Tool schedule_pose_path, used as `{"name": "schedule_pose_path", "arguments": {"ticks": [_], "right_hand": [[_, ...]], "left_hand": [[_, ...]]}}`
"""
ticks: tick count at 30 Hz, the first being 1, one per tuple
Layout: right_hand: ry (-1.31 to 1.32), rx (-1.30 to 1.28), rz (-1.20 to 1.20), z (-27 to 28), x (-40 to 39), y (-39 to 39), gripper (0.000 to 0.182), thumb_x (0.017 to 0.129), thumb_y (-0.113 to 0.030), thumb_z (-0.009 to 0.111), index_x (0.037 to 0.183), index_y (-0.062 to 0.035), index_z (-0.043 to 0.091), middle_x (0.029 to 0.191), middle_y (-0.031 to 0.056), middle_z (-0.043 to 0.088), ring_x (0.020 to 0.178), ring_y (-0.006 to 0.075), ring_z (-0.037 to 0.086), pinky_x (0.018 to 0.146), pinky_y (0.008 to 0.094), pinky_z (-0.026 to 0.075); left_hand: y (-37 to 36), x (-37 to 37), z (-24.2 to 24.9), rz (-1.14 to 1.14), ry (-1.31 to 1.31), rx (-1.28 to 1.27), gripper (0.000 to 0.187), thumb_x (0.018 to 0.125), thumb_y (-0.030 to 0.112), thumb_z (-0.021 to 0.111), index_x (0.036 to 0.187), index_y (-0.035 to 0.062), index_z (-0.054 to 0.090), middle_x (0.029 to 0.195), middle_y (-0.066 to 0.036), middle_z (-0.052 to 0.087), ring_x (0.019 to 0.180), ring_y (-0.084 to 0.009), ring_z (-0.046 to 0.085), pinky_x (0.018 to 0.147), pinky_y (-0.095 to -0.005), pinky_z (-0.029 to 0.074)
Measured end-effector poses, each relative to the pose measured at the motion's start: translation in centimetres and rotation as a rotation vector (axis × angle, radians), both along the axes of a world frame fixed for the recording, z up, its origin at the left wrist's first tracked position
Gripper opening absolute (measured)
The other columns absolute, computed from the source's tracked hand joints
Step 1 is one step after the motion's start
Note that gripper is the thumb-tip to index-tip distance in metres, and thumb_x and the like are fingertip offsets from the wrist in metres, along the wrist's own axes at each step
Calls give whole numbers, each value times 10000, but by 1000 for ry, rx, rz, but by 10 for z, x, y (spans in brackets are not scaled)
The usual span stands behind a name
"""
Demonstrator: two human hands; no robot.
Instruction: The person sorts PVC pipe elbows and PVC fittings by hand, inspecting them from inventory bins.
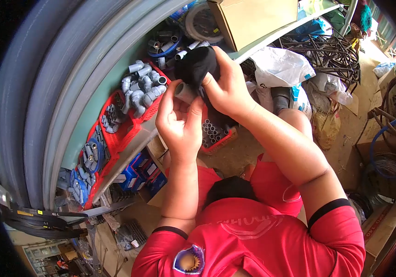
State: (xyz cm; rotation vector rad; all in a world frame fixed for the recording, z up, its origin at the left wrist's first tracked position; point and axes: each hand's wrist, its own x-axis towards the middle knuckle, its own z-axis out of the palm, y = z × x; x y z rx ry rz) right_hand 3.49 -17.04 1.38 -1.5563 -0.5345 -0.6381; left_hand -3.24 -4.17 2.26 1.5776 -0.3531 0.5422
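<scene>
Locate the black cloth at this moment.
In the head view, upper centre, the black cloth is gripped by the right hand against the grey pipe piece held by the left hand.

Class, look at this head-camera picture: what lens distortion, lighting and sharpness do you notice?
Head view: strong fisheye, black corners, grey pipes bowed into curves; even daylight, brighter at the floor upper right, no harsh glare; left hand, right hand and black cloth fairly sharp; edges softer.
</scene>
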Motion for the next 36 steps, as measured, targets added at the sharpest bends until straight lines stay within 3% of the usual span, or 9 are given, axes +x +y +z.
{"name": "schedule_pose_path", "arguments": {"ticks": [6,8,10,14,20,22,25,31,36], "right_hand": [[66,103,69,-9,-1,11,318,943,-226,600,1147,16,573,935,70,652,874,138,600,811,312,495],[267,212,25,-36,17,25,338,957,-275,546,1096,29,596,908,133,660,844,246,636,783,367,508],[689,401,162,-13,2,15,462,1052,-413,367,1210,-42,592,1106,94,654,998,185,633,882,329,511],[670,1153,693,8,-12,17,530,1035,-495,412,1259,-48,589,1176,111,656,1047,235,641,949,366,522],[415,366,441,-24,-1,38,516,925,-187,663,1343,47,472,1143,127,599,1035,170,586,920,346,491],[135,16,109,-18,0,32,512,903,-165,643,1322,66,459,1080,290,614,1006,403,641,873,413,511],[95,60,198,-4,7,22,340,932,-202,570,1181,29,547,928,297,635,921,454,642,787,453,514],[125,-288,65,4,13,2,334,903,-296,537,799,2,648,714,248,623,738,462,617,677,510,489],[388,83,227,4,19,-7,475,897,-490,535,942,-42,687,841,174,688,806,299,679,655,447,485]], "left_hand": [[6,1,0,-2,-2,15,444,896,58,737,1274,-60,535,1009,-66,646,867,-96,610,762,-232,500],[11,-5,-3,15,53,69,421,896,47,734,1259,-50,545,1030,-66,642,886,-102,611,791,-236,504],[13,-5,-8,8,88,21,398,894,37,731,1242,-41,554,1047,-63,638,901,-107,610,813,-241,507],[3,-2,2,-116,220,-552,340,889,1,715,1196,-12,572,1061,-72,638,933,-130,618,857,-277,519],[19,17,-40,186,18,91,261,843,-74,664,1089,-14,603,1021,-43,642,939,-110,606,830,-243,489],[21,14,-26,47,108,-37,290,864,-39,643,1141,-37,558,1043,-109,653,933,-136,625,828,-271,509],[39,9,5,-192,163,-167,489,916,43,560,1354,-33,354,1121,-236,663,968,-247,676,866,-360,555],[43,25,32,-52,185,-60,255,852,58,788,999,-11,592,910,-67,678,813,-108,646,704,-248,543],[40,24,24,-246,285,-4,307,836,22,792,1082,-33,616,974,-63,687,871,-117,659,792,-234,526]]}}
